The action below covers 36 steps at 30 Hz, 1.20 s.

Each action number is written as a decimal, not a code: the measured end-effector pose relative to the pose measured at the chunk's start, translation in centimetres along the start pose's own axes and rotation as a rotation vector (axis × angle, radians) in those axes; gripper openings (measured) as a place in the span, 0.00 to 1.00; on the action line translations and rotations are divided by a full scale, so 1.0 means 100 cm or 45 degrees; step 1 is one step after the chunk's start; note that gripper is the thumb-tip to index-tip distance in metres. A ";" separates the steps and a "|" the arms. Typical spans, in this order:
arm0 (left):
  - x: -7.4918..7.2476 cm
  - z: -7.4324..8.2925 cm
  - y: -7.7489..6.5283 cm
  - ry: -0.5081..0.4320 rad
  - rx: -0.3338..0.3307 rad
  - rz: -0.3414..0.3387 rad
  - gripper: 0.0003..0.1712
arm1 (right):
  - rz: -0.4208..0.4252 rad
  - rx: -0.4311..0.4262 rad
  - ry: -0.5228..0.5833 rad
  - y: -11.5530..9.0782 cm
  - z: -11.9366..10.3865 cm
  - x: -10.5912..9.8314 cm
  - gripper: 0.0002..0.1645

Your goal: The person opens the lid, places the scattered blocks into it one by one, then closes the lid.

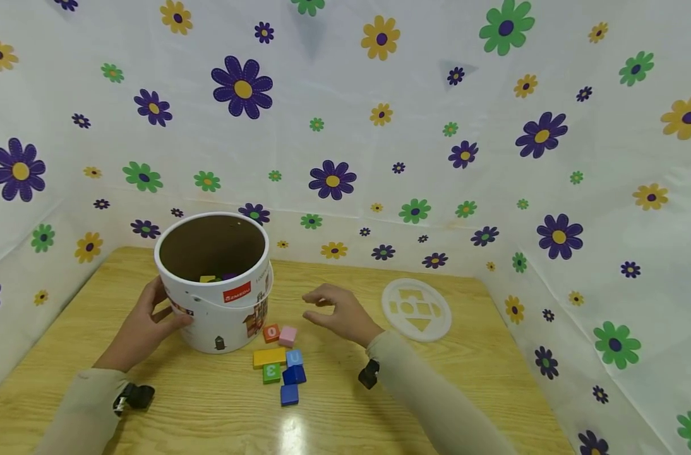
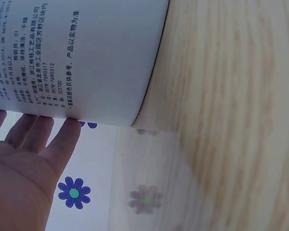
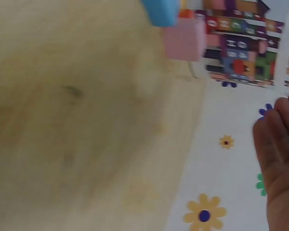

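Note:
A white bucket with printed pictures and a red label stands on the left of the table, a few coloured blocks visible inside. My left hand rests against its left side, fingers extended on the wall in the left wrist view. To the right of the bucket hovers my right hand, holding nothing, thumb and fingers apart. Between bucket and hand lie a red block marked 0 and a pink block. Nearer are a yellow block, a light blue block, a green block and dark blue blocks.
A round white board with shaped cutouts lies at the right rear of the wooden table. Flower-printed white sheeting encloses the back and sides. The bucket's handle hangs down at its front right.

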State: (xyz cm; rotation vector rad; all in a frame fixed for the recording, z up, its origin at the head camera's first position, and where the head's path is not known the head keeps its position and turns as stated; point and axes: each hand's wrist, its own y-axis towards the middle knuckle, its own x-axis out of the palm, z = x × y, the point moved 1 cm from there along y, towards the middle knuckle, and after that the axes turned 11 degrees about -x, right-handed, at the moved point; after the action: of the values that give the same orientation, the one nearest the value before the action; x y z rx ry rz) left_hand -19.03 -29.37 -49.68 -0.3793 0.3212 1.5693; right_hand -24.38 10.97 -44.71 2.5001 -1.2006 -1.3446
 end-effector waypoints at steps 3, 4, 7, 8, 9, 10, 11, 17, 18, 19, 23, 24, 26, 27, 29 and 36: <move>0.000 0.000 0.000 0.003 -0.004 0.002 0.62 | -0.144 0.097 0.026 -0.016 0.007 0.012 0.20; 0.000 0.000 0.000 0.001 -0.005 0.001 0.62 | -0.187 0.130 0.017 -0.021 0.009 0.015 0.20; 0.000 -0.001 -0.001 0.001 -0.008 0.000 0.61 | -0.285 0.190 -0.032 -0.030 0.014 0.025 0.19; 0.000 -0.001 -0.001 0.003 -0.010 0.002 0.61 | -0.315 0.194 -0.049 -0.032 0.015 0.027 0.18; 0.000 -0.001 -0.001 0.004 -0.012 0.002 0.62 | -0.342 0.192 -0.070 -0.034 0.017 0.030 0.18; 0.000 -0.001 -0.001 0.005 -0.016 0.003 0.62 | -0.368 0.180 -0.096 -0.035 0.018 0.032 0.17; 0.000 -0.001 -0.001 0.005 -0.018 0.003 0.62 | -0.390 0.167 -0.120 -0.035 0.020 0.034 0.17; 0.000 -0.001 -0.001 0.010 -0.030 0.007 0.62 | -0.461 0.138 -0.198 -0.035 0.019 0.039 0.16; 0.000 -0.001 -0.001 0.013 -0.030 0.008 0.62 | -0.462 0.138 -0.199 -0.034 0.018 0.039 0.16; 0.001 -0.001 -0.001 0.014 -0.031 0.009 0.62 | -0.462 0.139 -0.202 -0.034 0.017 0.039 0.16; 0.001 0.000 -0.001 0.016 -0.026 0.008 0.62 | -0.463 0.117 -0.227 -0.032 0.014 0.040 0.16; 0.001 0.000 -0.001 0.014 -0.023 0.004 0.61 | -0.463 0.108 -0.235 -0.031 0.014 0.040 0.15; 0.001 0.001 -0.001 0.014 -0.019 0.004 0.61 | -0.465 0.092 -0.254 -0.031 0.012 0.041 0.15; 0.000 0.001 -0.001 0.017 -0.018 0.004 0.61 | -0.464 0.086 -0.261 -0.030 0.012 0.041 0.15; 0.000 0.001 -0.001 0.022 -0.018 0.007 0.61 | -0.462 0.081 -0.267 -0.030 0.011 0.041 0.14; 0.000 0.002 -0.002 0.007 -0.009 -0.005 0.60 | -0.426 0.084 -0.225 -0.031 0.012 0.041 0.12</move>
State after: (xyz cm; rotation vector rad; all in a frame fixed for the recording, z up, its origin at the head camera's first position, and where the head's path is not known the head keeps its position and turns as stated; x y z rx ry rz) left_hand -18.83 -29.26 -49.44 -0.3895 0.3192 1.5660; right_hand -22.13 10.78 -49.46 2.7737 -0.8903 -1.6550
